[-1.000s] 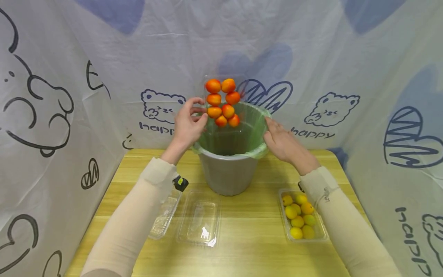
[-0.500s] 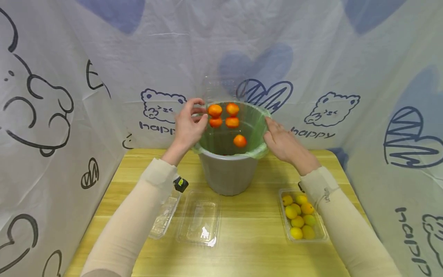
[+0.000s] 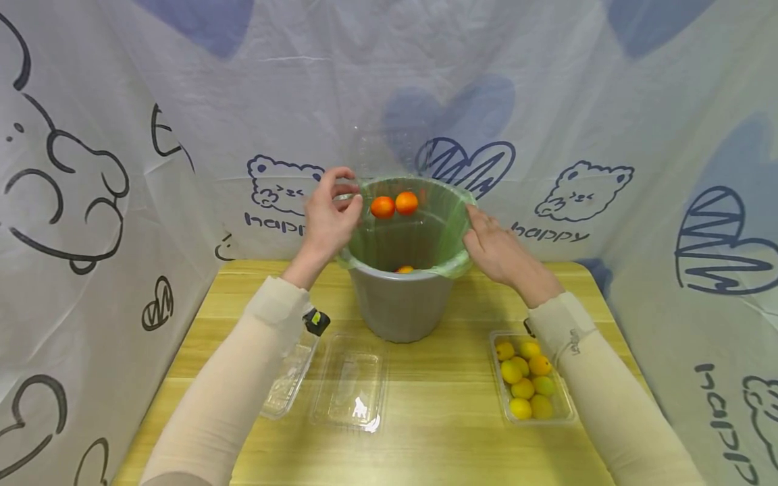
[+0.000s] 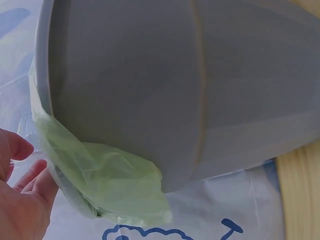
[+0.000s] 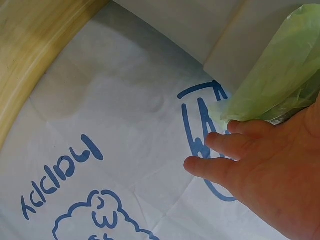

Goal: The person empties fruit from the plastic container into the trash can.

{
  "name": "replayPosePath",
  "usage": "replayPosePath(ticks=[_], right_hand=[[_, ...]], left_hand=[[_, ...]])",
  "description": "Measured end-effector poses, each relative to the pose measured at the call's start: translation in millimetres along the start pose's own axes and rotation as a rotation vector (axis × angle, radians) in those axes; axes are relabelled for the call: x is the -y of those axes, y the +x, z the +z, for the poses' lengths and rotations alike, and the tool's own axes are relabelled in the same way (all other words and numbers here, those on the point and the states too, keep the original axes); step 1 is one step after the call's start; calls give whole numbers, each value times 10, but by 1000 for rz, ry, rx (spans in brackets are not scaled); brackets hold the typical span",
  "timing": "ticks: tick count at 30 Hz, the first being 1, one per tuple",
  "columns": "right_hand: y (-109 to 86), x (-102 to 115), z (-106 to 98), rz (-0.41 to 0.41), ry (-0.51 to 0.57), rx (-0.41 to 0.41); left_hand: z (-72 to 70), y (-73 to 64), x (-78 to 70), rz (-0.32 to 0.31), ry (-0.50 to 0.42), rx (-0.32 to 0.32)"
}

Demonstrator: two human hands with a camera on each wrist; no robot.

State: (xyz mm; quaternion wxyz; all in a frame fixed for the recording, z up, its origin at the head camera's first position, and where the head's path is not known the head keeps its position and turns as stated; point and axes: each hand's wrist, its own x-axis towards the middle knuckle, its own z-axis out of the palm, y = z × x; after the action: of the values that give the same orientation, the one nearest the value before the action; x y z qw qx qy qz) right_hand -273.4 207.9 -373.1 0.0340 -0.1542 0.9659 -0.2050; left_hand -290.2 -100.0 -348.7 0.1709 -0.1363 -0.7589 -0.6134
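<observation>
A clear plastic container (image 3: pixel 392 152) stands tipped steeply over the bin, its outline faint in the head view. My left hand (image 3: pixel 331 212) grips it by its left edge, thumb and fingers curled. Low in it are two round orange-red fruits (image 3: pixel 383 207). Another orange-red fruit (image 3: pixel 404 269) shows inside the grey bin (image 3: pixel 401 304), just past the front rim; the rest of the bottom is hidden. A thin green bag (image 3: pixel 452 266) lines the bin and folds over its rim. My right hand (image 3: pixel 495 250), fingers extended, rests against the bag at the right rim.
On the wooden table (image 3: pixel 437 405), a clear box of yellow fruits (image 3: pixel 525 378) sits at the right. Two clear plastic containers, one (image 3: pixel 349 388) front left of the bin and another (image 3: pixel 288 385) partly under my left sleeve, lie nearby. Printed curtains (image 3: pixel 571 101) enclose the back and sides.
Orange-red fruits have slid down and dropped from the tipped container into the bin, leaving two in it. Both hands have stayed almost in place.
</observation>
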Motion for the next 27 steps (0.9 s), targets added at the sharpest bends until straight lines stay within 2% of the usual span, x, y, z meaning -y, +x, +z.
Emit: replayPosePath(ticks=[5,14,27], right_hand=[[4,10,7,-2,5,-4],[-12,7,-9,-1,12,3],[14,-21,4,-27,19,-5]], left_hand=[[-22,1,-28,8,15,-1],[-25,2,-28,82,68,-35],[-35,-10,-37,97,62,-29]])
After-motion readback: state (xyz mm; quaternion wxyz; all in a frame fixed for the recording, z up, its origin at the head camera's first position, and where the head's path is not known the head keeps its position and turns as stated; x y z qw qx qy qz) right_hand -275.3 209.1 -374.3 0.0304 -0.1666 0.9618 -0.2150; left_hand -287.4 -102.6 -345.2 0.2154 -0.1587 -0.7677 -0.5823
